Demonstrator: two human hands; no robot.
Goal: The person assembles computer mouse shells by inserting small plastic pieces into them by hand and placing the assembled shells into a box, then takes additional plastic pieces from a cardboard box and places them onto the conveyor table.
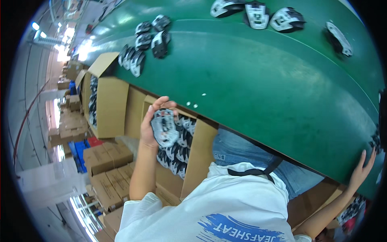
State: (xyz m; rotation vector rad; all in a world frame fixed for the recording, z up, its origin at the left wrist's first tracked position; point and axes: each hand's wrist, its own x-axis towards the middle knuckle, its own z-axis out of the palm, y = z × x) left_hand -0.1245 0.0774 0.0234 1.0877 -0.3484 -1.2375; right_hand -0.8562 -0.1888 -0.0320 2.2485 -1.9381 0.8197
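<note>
My left hand (148,128) is raised over an open carton and grips a contoured grey-white plastic shell (164,130), whose face shows small fittings. Its fingers curl around the far edge of the shell. Below it, rows of similar black-and-white shells (180,155) fill the carton (197,159). At the far right my right hand (360,171) reaches over the edge of a green conveyor belt (250,76), fingers stretched out and apart. Small dark parts (375,140) lie right by its fingertips; whether they touch is unclear.
Several black-and-white shells (159,43) sit in a cluster on the belt's left, others (256,15) along its far side. A single shell (338,39) lies far right. Small white bits (195,105) dot the near edge. Another filled carton (111,107) stands left, with stacked closed cartons (107,189) below.
</note>
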